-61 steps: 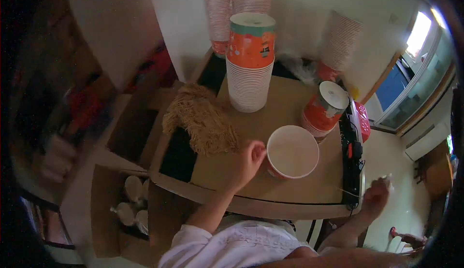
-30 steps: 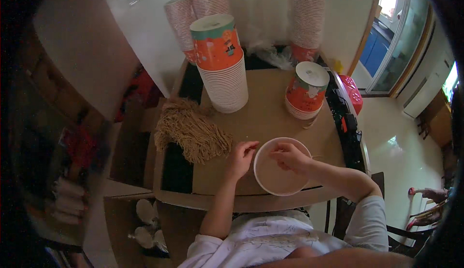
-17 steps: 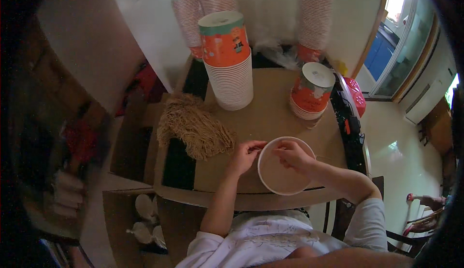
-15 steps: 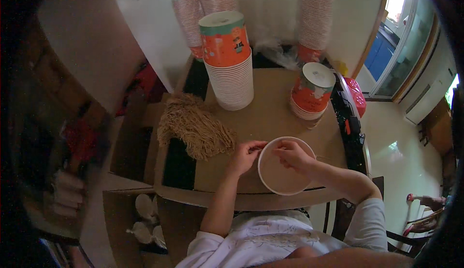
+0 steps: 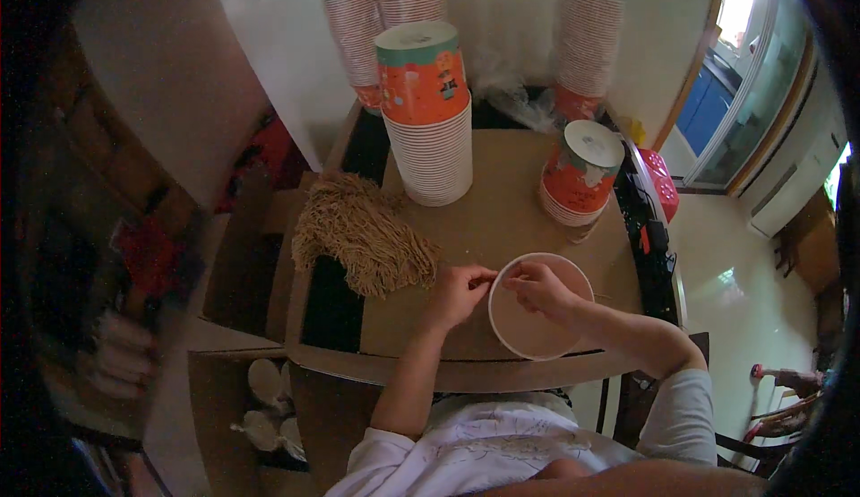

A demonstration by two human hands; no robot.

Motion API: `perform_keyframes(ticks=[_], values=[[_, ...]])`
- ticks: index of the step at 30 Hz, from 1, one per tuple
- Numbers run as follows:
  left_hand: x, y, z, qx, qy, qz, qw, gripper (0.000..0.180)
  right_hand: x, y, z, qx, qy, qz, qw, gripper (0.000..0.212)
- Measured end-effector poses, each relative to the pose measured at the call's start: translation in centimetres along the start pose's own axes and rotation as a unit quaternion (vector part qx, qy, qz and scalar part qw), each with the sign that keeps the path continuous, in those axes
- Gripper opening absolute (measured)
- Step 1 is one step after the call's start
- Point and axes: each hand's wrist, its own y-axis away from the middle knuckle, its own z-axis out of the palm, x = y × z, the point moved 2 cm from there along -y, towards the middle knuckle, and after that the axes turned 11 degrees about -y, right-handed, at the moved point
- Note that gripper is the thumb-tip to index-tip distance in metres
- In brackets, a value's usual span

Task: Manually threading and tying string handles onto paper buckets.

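A round paper bucket [image 5: 541, 340] with a white rim stands at the table's near edge, its mouth facing up toward me. At its upper left, my left hand [image 5: 461, 295] touches the outside just below the rim, thumb and index finger pinched together. My right hand [image 5: 542, 289] reaches over the opening, its fingers closed near the inner side of the same wall. Whatever lies between either hand's fingertips is too small to make out. A thin strand [image 5: 604, 296] shows beside the bucket's right side. Left of my hands lies a heap of tan strings [image 5: 363, 237].
Behind stands a tall stack of orange-and-green paper buckets [image 5: 425, 147], upside down; a shorter stack [image 5: 580, 174] is at the right. Wrapped stacks [image 5: 589, 44] line the wall. Cardboard [image 5: 502, 174] covers the table. An open carton [image 5: 219, 407] holding white items sits below left.
The bucket has shifted slightly to the right, and my left hand has followed it. My right hand remains over the opening with its fingers closed.
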Motion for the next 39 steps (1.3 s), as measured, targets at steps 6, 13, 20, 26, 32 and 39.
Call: perform_keyframes(ticks=[6,13,20,26,32,39], values=[[-0.9,0.1,0.7,0.022,-0.056,0.013,0.998,0.012,0.0,0.1,-0.3,-0.009,0.019,-0.001,1.0,0.013],[-2.1,0.9,0.8,-0.034,0.183,-0.103,0.977,0.013,-5.1,3.9,-1.4,-0.052,0.046,-0.14,0.988,0.02],[-1.2,-0.8,1.4,-0.187,0.341,-0.272,0.881,0.014,-2.3,5.5,12.6,-0.246,0.83,-0.308,0.395,0.026],[-2.0,-1.5,0.6,-0.241,0.388,-0.256,0.852,0.014,-3.5,6.0,11.0,-0.306,0.53,-0.329,0.719,0.012],[-2.7,-1.1,0.9,-0.209,0.376,-0.245,0.869,0.012,-8.4,-1.3,4.0,-0.117,0.654,-0.266,0.699,0.013],[-2.8,-3.4,4.1,-0.113,0.386,-0.258,0.878,0.014,-6.1,-2.1,-0.8,-0.026,0.478,-0.145,0.866,0.022]])
